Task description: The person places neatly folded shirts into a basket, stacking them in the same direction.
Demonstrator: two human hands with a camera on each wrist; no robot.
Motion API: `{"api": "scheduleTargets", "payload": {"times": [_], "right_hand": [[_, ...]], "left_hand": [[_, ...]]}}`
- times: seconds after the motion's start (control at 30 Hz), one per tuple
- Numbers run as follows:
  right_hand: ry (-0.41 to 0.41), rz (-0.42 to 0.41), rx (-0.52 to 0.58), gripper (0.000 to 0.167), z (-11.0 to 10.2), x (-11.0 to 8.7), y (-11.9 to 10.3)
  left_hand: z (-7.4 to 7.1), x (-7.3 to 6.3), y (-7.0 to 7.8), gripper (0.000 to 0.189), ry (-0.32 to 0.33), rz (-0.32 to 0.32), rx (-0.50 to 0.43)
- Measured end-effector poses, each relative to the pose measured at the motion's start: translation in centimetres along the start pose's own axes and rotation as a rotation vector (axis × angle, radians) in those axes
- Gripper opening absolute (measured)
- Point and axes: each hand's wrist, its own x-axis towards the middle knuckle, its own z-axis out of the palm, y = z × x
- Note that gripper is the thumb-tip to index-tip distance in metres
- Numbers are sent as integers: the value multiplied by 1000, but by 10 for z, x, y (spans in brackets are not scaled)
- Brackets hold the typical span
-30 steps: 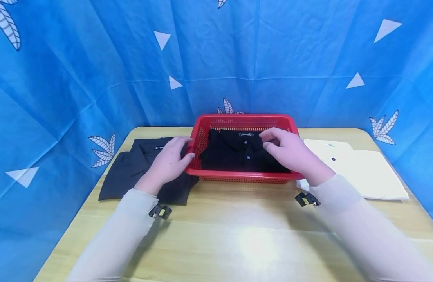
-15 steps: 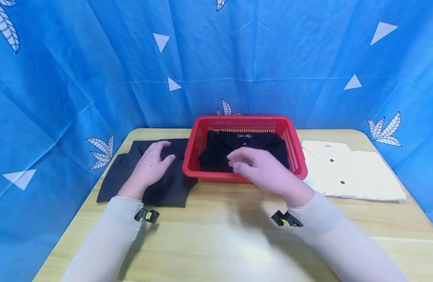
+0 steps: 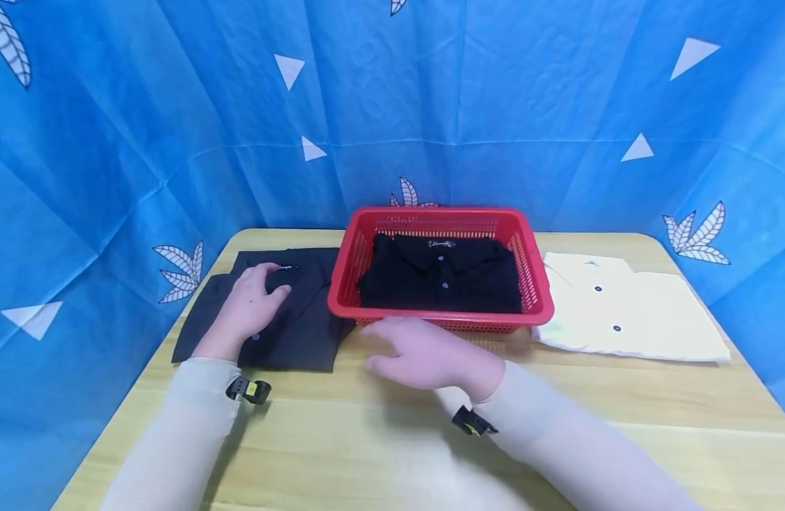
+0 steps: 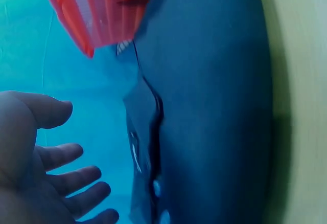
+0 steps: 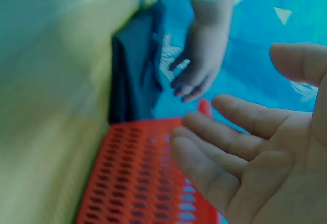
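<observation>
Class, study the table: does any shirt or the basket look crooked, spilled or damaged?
Nothing stands out. The red basket holds a folded black shirt; a dark shirt under the left hand and a cream shirt lie flat.

We see our right hand from the palm side, fingers loosely spread and holding nothing, just in front of the red basket. Beyond the basket's far corner a dark shirt lies on the yellowish table. Our left hand hangs over that shirt, fingers pointing down towards the basket. Blue cloth hangs behind it.
</observation>
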Motion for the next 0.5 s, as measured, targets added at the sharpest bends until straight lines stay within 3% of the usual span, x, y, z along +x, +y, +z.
{"api": "scheduleTargets", "payload": {"times": [0.2,0.5], "right_hand": [[-30,10,-29,60,22,22,-4],[-83,31,-50,70,51,52,-4]], "left_hand": [[-7,4,-18,64,2,-67,22],[-12,6,-56,69,26,-180,38]]}}
